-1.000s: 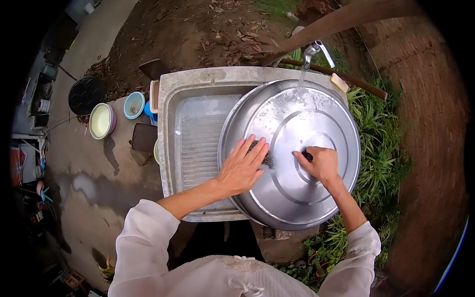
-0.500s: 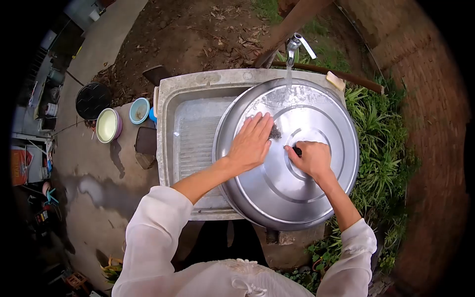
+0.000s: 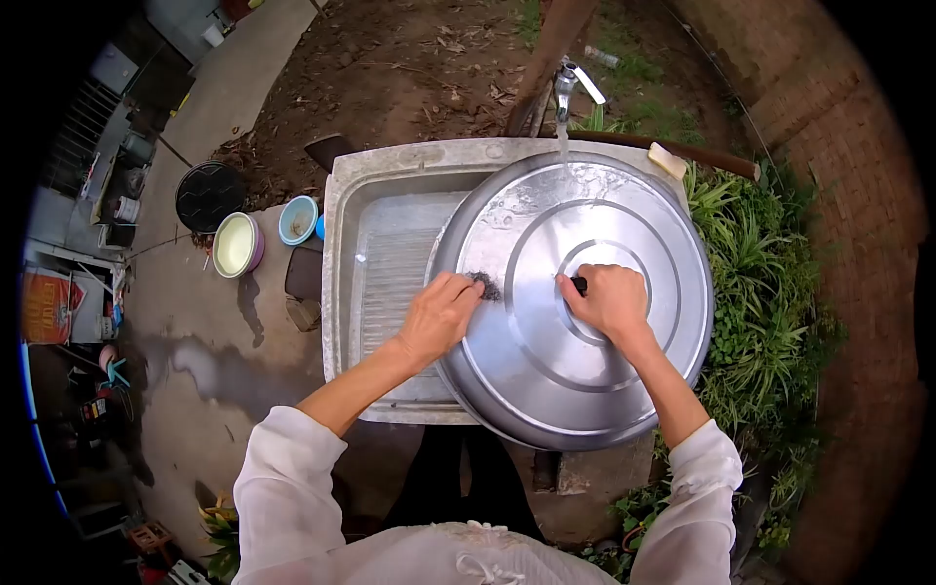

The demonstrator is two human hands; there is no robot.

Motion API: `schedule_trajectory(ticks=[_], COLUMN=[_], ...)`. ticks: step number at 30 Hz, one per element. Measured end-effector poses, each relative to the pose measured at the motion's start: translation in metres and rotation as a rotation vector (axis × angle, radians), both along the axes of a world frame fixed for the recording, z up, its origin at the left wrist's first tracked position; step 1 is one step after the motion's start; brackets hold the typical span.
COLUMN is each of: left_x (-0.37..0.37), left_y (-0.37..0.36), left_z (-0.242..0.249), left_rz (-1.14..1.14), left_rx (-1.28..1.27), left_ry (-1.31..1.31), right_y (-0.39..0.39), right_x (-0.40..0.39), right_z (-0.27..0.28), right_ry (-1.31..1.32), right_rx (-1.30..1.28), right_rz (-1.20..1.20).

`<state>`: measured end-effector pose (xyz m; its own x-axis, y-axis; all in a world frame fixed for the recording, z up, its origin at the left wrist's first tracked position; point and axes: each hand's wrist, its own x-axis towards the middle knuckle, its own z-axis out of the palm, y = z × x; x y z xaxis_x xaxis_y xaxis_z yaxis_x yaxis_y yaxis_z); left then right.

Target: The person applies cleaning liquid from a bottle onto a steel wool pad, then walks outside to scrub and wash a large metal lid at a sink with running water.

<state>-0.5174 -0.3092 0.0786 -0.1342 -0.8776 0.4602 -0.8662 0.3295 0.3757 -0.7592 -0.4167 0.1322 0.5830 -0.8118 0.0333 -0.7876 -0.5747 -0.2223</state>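
A large round metal lid covers the right side of a stone washbasin with a ribbed floor. My right hand is closed round the lid's black knob, at the centre. With bent fingers, my left hand grips a dark steel wool scrubber against the lid's left part. From the tap above, water runs onto the lid's far edge and spreads over the metal. What lies beneath the lid is mostly hidden; a metal rim shows under it.
A yellowish sponge lies on the basin's back right corner. To the left, on the concrete, stand a blue bowl, a tub with a pale inside and a black round container. Green plants grow along the right.
My left hand has moved left and slightly down across the lid with the scrubber, its flat fingers now bent. My right hand stays on the knob. The view has shifted a little.
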Motion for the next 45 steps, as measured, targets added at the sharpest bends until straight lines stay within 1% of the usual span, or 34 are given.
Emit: schedule_trajectory(ticks=[1,3,4,5,6,8,9,10,11,12,15,16,17,18,20,21,23,24,26,27,29,30,31,32,33,34,36,38,40,41,42,44,45], left_x=[-0.002,-0.003,-0.002,-0.004,-0.006,0.0,0.001,-0.003,-0.008,-0.008,-0.011,-0.018,-0.025,-0.029,-0.026,-0.024,-0.026,-0.026,-0.018,-0.016,-0.022,-0.025,-0.027,-0.03,-0.033,-0.031,-0.024,-0.015,-0.022,-0.029,-0.045,-0.078,-0.092], left_y=[0.0,-0.05,-0.083,-0.099,-0.093,-0.063,-0.04,-0.008,0.007,-0.001,-0.074,-0.096,-0.104,-0.087,-0.032,-0.006,0.03,0.019,-0.029,-0.046,-0.063,-0.044,-0.016,0.015,0.03,0.027,-0.002,-0.064,-0.081,-0.081,-0.057,0.0,0.021], left_z=[0.001,0.01,0.012,0.013,0.011,0.015,0.016,0.013,0.017,0.016,0.018,0.023,0.024,0.021,0.02,0.018,0.01,0.011,0.011,0.014,0.022,0.018,0.015,0.01,0.01,0.007,0.007,0.009,0.009,0.012,0.016,0.015,0.015], left_rz=[0.006,0.055,0.137,0.22,0.223,0.091,0.092,0.067,0.034,0.022,0.01,0.068,0.139,0.144,0.05,0.052,-0.067,-0.075,0.044,0.042,0.142,0.075,0.085,0.026,-0.034,-0.032,-0.005,0.128,0.104,0.081,0.044,-0.151,-0.169], left_rx=[0.033,0.032,0.047,0.066,0.071,0.108,0.106,0.094,0.091,0.105,0.073,0.101,0.127,0.132,0.066,0.067,0.013,0.015,0.071,0.074,0.113,0.026,0.023,0.031,0.043,0.049,0.035,-0.003,0.009,0.016,0.108,0.109,0.118], left_ry=[-0.079,-0.079,-0.074,-0.064,-0.058,-0.096,-0.119,-0.095,-0.066,-0.072,-0.118,-0.167,-0.208,-0.202,-0.143,-0.16,-0.151,-0.143,-0.179,-0.172,-0.223,-0.167,-0.171,-0.174,-0.172,-0.171,-0.146,-0.113,-0.087,-0.076,0.059,0.102,0.007], right_y=[0.001,-0.001,-0.002,-0.002,-0.002,0.0,-0.002,-0.002,0.0,0.001,-0.003,-0.002,-0.002,-0.002,-0.002,-0.002,-0.001,-0.001,-0.002,-0.001,0.0,-0.001,-0.002,-0.004,-0.004,-0.002,-0.002,-0.001,-0.001,0.001,0.0,-0.001,0.0], right_x=[0.0,0.0,0.001,0.0,-0.003,-0.005,-0.003,-0.002,-0.002,-0.003,-0.002,-0.003,-0.007,-0.008,-0.004,-0.001,-0.002,-0.003,-0.005,-0.003,-0.006,-0.006,-0.004,-0.002,-0.002,-0.003,-0.003,-0.003,-0.003,-0.005,-0.004,-0.001,-0.001], right_z=[0.001,0.002,0.0,-0.003,-0.005,-0.006,-0.006,-0.005,-0.006,-0.007,-0.004,-0.003,-0.003,-0.002,-0.003,-0.004,-0.006,-0.006,-0.006,-0.007,-0.008,-0.008,-0.007,-0.006,-0.006,-0.007,-0.009,-0.009,-0.006,-0.007,-0.008,-0.011,-0.011], right_ry=[-0.006,0.024,0.019,-0.017,-0.048,-0.043,-0.044,-0.034,-0.047,-0.063,-0.078,-0.067,-0.056,-0.06,-0.06,-0.077,-0.102,-0.14,-0.115,-0.102,-0.084,-0.088,-0.099,-0.105,-0.097,-0.086,-0.102,-0.114,-0.104,-0.093,-0.099,-0.132,-0.128], right_rx=[0.002,-0.004,-0.008,-0.034,-0.056,-0.049,-0.056,-0.039,-0.026,-0.015,-0.028,-0.037,-0.034,-0.028,-0.041,-0.04,-0.047,-0.034,-0.048,-0.052,-0.022,-0.039,-0.057,-0.061,-0.058,-0.051,-0.067,-0.08,-0.068,-0.06,-0.09,-0.146,-0.141], right_rz=[0.003,0.02,0.017,0.014,0.016,0.02,0.022,0.022,0.011,0.025,0.037,0.046,0.045,0.039,0.035,0.037,0.023,0.026,0.023,0.021,0.023,0.032,0.037,0.044,0.046,0.043,0.042,0.035,0.0,0.007,0.007,-0.01,0.0])
